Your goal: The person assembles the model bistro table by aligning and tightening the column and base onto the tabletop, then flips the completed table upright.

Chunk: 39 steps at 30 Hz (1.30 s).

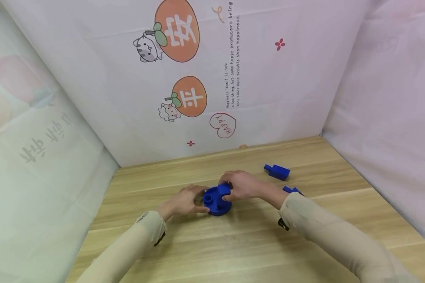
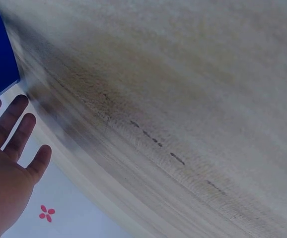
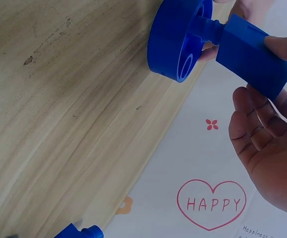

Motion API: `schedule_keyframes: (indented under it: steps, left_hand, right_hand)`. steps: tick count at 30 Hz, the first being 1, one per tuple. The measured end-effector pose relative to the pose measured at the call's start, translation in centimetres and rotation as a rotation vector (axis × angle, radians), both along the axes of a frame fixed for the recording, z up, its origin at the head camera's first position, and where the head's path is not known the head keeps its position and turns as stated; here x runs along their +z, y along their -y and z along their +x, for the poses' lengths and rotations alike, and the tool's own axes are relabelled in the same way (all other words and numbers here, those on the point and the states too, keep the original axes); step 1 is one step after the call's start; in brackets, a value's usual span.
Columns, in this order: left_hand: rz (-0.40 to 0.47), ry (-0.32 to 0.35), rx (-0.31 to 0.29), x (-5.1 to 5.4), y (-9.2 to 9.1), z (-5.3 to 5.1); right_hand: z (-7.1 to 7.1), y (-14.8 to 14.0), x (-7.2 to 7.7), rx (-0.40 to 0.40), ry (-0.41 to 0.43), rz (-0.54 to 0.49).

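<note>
- Fingers of the right hand pinching a blue block, its narrow stem aimed into the round dish; whether it's seated, can't tell!
- Left hand gripping that dish by its left side, thumb near, forefinger far.
- Dish on the worktop.
- Out right, a far spare and a near spare, the latter partly hidden by the right sleeve.

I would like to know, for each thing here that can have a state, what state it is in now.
Dish: open side up, gripped at the rim by the left hand.
Held block: in the right hand, peg end toward the dish; whether seated, I cannot tell.
Far block: lying loose on the table.
Near block: lying on the table, partly hidden by the right sleeve.
</note>
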<state>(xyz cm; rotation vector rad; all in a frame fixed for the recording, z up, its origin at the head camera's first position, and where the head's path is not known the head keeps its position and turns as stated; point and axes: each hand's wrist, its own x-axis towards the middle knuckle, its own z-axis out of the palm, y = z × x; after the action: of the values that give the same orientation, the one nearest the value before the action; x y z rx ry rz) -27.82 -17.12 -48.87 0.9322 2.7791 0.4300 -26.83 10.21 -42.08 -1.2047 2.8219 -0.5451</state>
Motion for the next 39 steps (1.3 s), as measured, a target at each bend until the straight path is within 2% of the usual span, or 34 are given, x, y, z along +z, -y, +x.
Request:
schedule_keyframes:
  steps: [9,19,23,28,33,39]
  left_hand:
    - [-0.017,0.004,0.002,0.0,0.1,-0.1]
    - [-0.006,0.013,0.005,-0.2,0.1,0.0]
    - [-0.007,0.003,0.002,-0.1,0.1,0.0]
    - [-0.006,0.005,0.000,-0.2,0.1,0.0]
    - [-0.011,0.005,0.008,-0.3,0.1,0.0]
    - [-0.007,0.011,0.003,-0.2,0.1,-0.2]
  right_hand:
    - [0.5,0.7,-0.1,0.026,0.006,0.080]
    - [0.5,0.9,-1.4,0.011,-0.035,0.068]
    - [0.3,0.8,-1.5,0.003,0.003,0.057]
    - [0.1,0.4,-1.3,0.047,0.067,0.037]
    - [0.1,0.1,-1.0,0.095,0.052,0.043]
    - [-0.1,0.4,-1.1,0.079,0.049,0.060]
